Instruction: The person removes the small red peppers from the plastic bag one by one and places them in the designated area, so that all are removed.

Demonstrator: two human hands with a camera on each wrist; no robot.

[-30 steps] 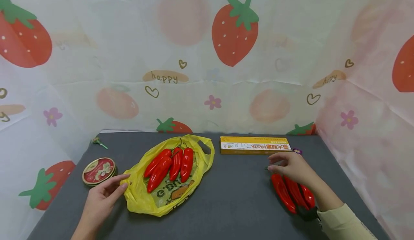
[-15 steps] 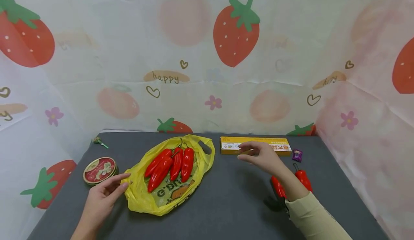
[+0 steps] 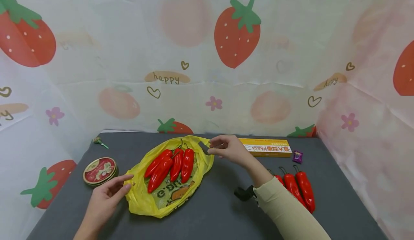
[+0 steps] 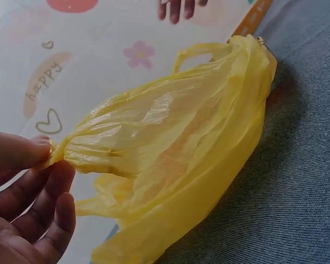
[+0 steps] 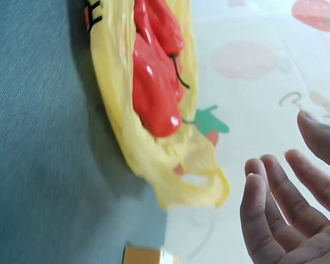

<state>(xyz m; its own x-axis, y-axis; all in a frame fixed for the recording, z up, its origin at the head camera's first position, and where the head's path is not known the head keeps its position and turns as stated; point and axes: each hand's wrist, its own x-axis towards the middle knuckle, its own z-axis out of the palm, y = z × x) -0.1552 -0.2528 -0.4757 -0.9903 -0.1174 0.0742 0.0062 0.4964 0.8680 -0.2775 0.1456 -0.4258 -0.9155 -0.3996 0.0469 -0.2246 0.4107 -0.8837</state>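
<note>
A yellow plastic bag (image 3: pixel 138 201) lies spread on the dark table with several red chili peppers (image 3: pixel 160 177) in its opening. My left hand (image 3: pixel 105 201) pinches the bag's left edge; in the left wrist view thumb and fingertips of the left hand (image 4: pixel 30 203) grip a gathered corner. My right hand (image 3: pixel 233 151) hovers by the bag's right handle loop. In the right wrist view, the right hand (image 5: pixel 297 220) has its fingers apart from the handle loop (image 5: pixel 223 187) and holds nothing.
More red peppers (image 3: pixel 304 188) lie at the right, partly behind my right sleeve (image 3: pixel 288 211). A yellow pasta box (image 3: pixel 270 147) and a purple wrapped candy (image 3: pixel 297 157) are at the back right. On the left sit a round red tin (image 3: pixel 99 170) and a small green sprig (image 3: pixel 101 142).
My right hand has moved left from above the loose peppers, past the pasta box, to the bag's right handle. The left hand has kept its grip on the bag.
</note>
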